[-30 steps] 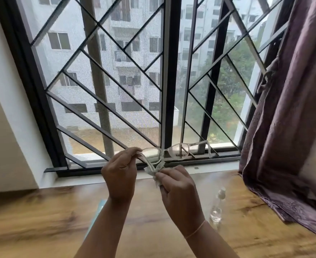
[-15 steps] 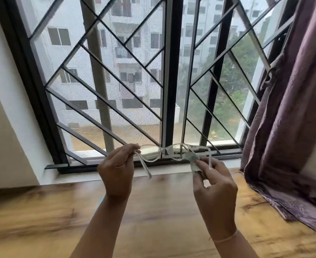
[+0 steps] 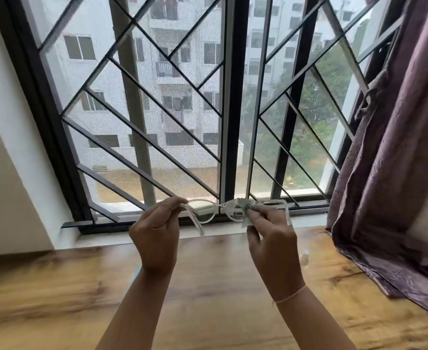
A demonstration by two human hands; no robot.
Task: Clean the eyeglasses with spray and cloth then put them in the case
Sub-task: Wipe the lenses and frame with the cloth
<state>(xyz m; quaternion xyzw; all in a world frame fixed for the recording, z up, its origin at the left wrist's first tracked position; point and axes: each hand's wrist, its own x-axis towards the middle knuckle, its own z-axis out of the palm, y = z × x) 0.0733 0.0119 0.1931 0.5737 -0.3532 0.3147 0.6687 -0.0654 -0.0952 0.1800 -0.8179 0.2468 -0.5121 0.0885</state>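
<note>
One wooden table (image 3: 208,286) lies below as the left hand (image 3: 155,236) pinches the glasses (image 3: 208,210) at their 9 o'clock hinge, in mid-air. The right hand (image 3: 271,238), at 3 o'clock, pinches a cloth (image 3: 245,213) round the lens. Hard rubbing could likely twist the thin frame, or slip it from that single pinch.

Both forearms raised, hands level, backs to camera. Left hand (image 3: 155,236): fingers curled, pinching eyeglasses (image 3: 203,210) at frame corner. Right hand (image 3: 271,238): fingers pinching cloth (image 3: 245,211) on the other lens.
</note>
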